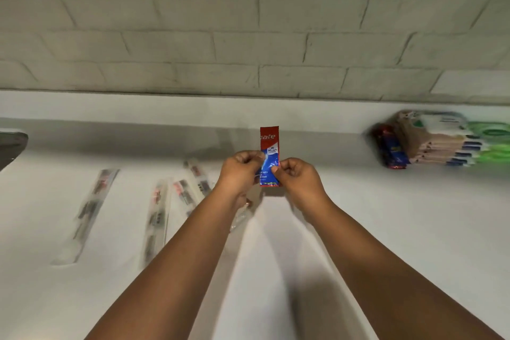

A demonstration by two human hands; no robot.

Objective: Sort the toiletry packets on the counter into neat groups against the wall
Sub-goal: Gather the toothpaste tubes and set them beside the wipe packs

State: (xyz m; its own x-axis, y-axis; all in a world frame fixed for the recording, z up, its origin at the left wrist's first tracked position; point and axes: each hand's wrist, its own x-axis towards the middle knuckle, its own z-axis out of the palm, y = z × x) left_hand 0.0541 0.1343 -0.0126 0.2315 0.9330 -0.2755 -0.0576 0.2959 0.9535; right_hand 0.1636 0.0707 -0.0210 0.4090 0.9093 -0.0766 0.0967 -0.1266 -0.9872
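Both hands up in front, holding one red-and-blue toothpaste sachet [269,156] upright between them, above the white counter [386,229]. Left hand [240,171] pinches the sachet's left edge about mid-height, fingers curled in. Right hand [299,176] pinches the right edge slightly lower, fingers also curled. Sachet's red top sticks up clear of both hands, partial "gate" lettering readable; bottom edge shows just below the thumbs. Left of the left hand, flat on the counter: several long clear-wrapped packets [160,212], blurred, roughly parallel and angled, one more [88,210] further left and apart from the others. Contents can't be made out. A clear wrapper edge shows just under the left wrist. Far right of the right hand, against the wall [248,36]: a tidy stack of packets [436,143], dark red-blue ones at its left end, tan and white in the middle, green at the right, all blurred. Grey brick-pattern wall behind everything. Dark object [11,143] at far left edge, can't identify.
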